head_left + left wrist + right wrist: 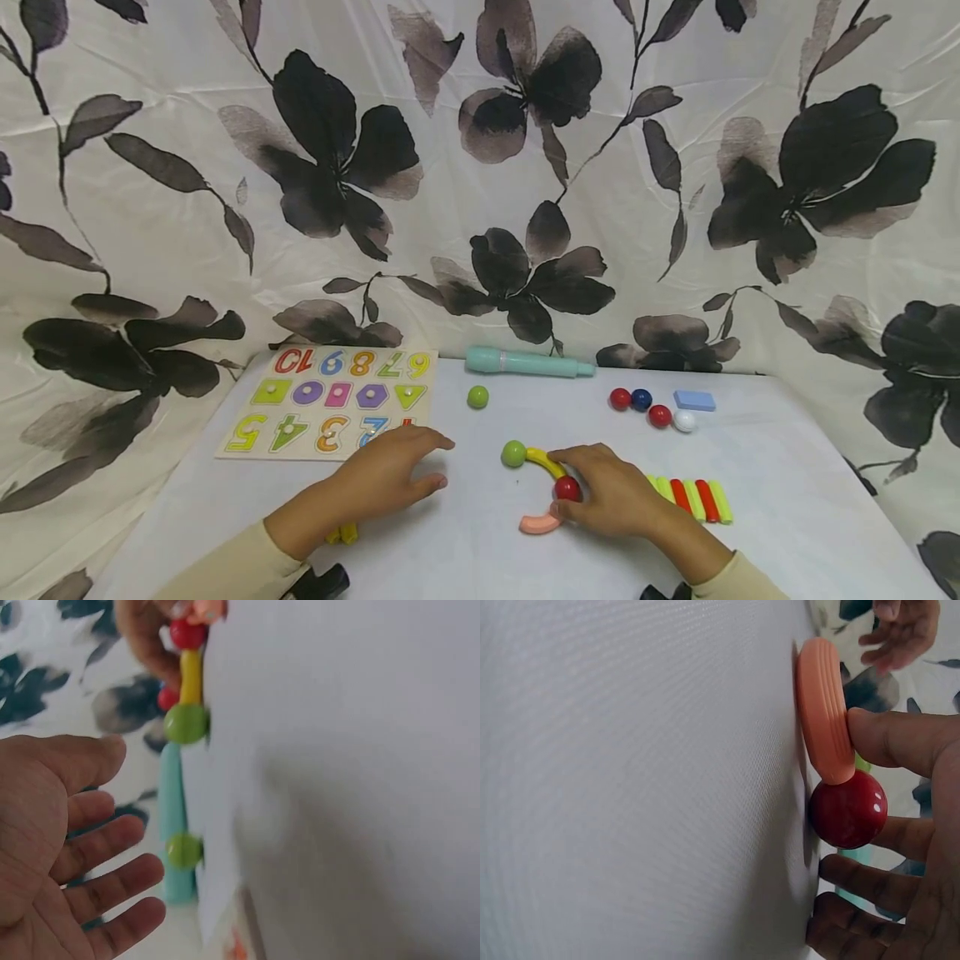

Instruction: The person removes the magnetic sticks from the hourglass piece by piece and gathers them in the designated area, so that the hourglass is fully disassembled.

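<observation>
My right hand [611, 492] is over a chain of toy pieces on the white table. Its thumb touches a peach curved stick [823, 709], whose end meets a shiny red ball [849, 810]. The index finger reaches along a yellow curved stick [546, 461], which joins the red ball to a green ball [513, 453]. The remaining fingers are behind the red ball in the right wrist view. My left hand [386, 471] hovers left of the chain, fingers spread and holding nothing. A second green ball [477, 397] lies beyond it.
A number-and-shape puzzle board [330, 404] lies at left, partly under the left hand. A teal pen-shaped object [528, 362] is at the back. Red, blue and white balls sit near a blue block [694, 401]. Yellow-green and red sticks [697, 500] are at right, yellow pieces [344, 533] front left.
</observation>
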`<state>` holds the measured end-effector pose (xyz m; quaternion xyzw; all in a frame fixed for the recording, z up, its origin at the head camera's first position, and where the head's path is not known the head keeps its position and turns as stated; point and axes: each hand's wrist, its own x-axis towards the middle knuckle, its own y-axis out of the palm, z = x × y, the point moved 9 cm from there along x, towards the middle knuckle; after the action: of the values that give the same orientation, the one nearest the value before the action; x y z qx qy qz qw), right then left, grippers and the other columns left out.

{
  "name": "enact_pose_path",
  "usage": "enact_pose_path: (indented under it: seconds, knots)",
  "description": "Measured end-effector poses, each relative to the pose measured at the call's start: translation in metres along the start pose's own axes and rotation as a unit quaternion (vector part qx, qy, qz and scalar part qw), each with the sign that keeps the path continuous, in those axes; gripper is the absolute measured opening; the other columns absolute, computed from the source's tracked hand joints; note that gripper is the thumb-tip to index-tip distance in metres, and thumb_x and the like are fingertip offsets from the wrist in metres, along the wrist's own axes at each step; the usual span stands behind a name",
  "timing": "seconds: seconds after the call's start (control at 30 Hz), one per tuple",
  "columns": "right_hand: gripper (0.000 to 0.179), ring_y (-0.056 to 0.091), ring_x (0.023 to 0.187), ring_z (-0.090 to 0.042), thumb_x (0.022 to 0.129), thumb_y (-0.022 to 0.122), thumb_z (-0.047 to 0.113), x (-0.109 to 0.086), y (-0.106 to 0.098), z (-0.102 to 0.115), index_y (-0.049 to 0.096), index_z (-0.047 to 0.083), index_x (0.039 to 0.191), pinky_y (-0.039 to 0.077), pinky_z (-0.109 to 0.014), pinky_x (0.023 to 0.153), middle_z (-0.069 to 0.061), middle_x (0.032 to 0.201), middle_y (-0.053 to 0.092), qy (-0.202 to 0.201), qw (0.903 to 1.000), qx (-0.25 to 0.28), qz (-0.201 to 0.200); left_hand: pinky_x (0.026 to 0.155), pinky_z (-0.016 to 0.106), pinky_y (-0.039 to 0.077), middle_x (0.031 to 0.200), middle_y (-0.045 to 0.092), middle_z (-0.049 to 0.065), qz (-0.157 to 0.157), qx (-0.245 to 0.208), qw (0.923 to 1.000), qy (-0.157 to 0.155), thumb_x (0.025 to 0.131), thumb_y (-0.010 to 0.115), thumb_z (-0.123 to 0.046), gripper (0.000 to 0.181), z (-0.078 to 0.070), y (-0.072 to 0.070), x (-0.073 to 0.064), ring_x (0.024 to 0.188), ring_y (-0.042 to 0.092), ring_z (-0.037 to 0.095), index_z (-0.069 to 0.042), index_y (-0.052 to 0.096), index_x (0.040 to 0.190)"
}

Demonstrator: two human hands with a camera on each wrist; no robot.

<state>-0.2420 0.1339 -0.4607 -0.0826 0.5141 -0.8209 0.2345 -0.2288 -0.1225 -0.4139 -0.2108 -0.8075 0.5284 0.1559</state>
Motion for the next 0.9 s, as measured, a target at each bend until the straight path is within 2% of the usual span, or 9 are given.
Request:
enact_pose_path:
  seconds: [0.23, 0.4, 0.6, 0.9]
  knots:
    - [0.065, 0.052, 0.128, -0.027, 0.083, 0.080, 0.051, 0.001, 0.000, 0.001, 0.062, 0.026, 0.140, 0.049, -0.058, 0.099, 0.003, 0.137, 0.061, -0.021, 0.9996, -0.017, 0.004, 0.108, 0.044, 0.046, 0.136, 0.062, -0.003, 0.013, 0.012, 0.9989, 0.043, 0.095, 0.073, -0.036, 0.044, -0.026, 0.032, 0.035, 0.131, 0.055, 0.019, -0.021, 0.063, 0.136]
    - [0.066, 0.051, 0.128, -0.027, 0.083, 0.079, 0.053, 0.000, 0.001, 0.002, 0.062, 0.028, 0.141, 0.050, -0.060, 0.098, 0.003, 0.138, 0.061, -0.032, 0.9992, -0.021, 0.008, 0.106, 0.041, 0.047, 0.135, 0.062, -0.005, 0.022, 0.009, 0.9986, 0.048, 0.096, 0.072, -0.036, 0.043, -0.040, 0.050, 0.053, 0.129, 0.056, 0.017, -0.023, 0.063, 0.136]
    - [0.065, 0.051, 0.130, -0.027, 0.084, 0.077, 0.054, -0.001, 0.000, 0.003, 0.062, 0.028, 0.142, 0.049, -0.060, 0.098, 0.003, 0.139, 0.060, -0.046, 0.9987, -0.022, 0.006, 0.100, 0.039, 0.051, 0.127, 0.064, -0.007, 0.024, 0.011, 0.9991, 0.034, 0.096, 0.073, -0.037, 0.042, -0.047, 0.059, 0.064, 0.120, 0.060, 0.015, -0.025, 0.064, 0.135]
    - [0.065, 0.050, 0.130, -0.027, 0.084, 0.077, 0.054, -0.001, -0.001, 0.003, 0.062, 0.027, 0.142, 0.050, -0.059, 0.097, 0.002, 0.139, 0.060, -0.044, 0.9988, -0.023, 0.006, 0.088, 0.033, 0.053, 0.108, 0.063, -0.009, 0.026, 0.057, 0.9971, 0.044, 0.097, 0.071, -0.034, 0.029, -0.052, 0.065, 0.075, 0.103, 0.059, 0.010, -0.028, 0.070, 0.125]
